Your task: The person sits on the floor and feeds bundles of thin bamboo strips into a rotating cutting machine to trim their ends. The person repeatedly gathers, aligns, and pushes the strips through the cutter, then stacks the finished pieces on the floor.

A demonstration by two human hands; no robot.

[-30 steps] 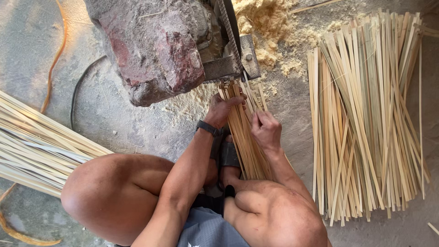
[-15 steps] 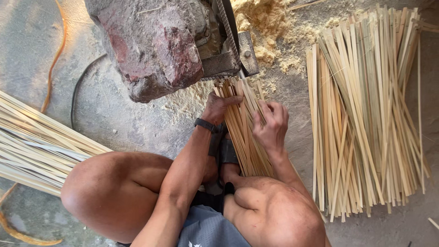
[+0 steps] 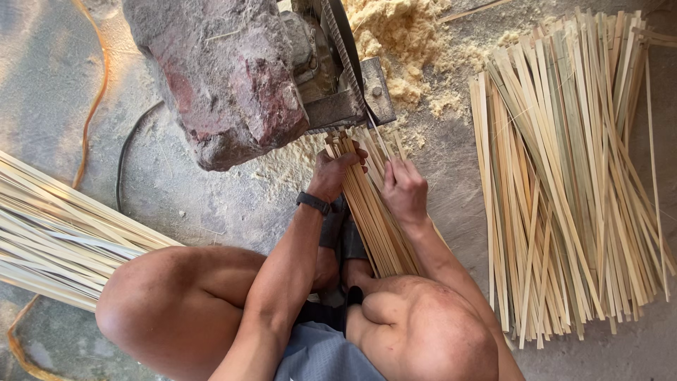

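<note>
I squat over a bundle of thin bamboo strips (image 3: 375,219) that runs from between my knees up to a saw blade (image 3: 345,49) with a metal guard (image 3: 352,102). My left hand (image 3: 333,173), with a black band on its wrist, grips the bundle's far end just below the guard. My right hand (image 3: 403,189) rests on the strips beside it, fingers pointing toward the blade and pinching a few strips. The strip ends lie under the guard.
A big reddish rock (image 3: 226,77) sits on the machine at the upper left. Sawdust (image 3: 395,35) is heaped behind the blade. A wide pile of cut strips (image 3: 571,176) lies on the right, long strips (image 3: 63,226) on the left, an orange cord (image 3: 95,92) across the floor.
My right hand has slid up the bundle toward the blade, and my left hand has shifted slightly up with the strip ends fanning out under the guard.
</note>
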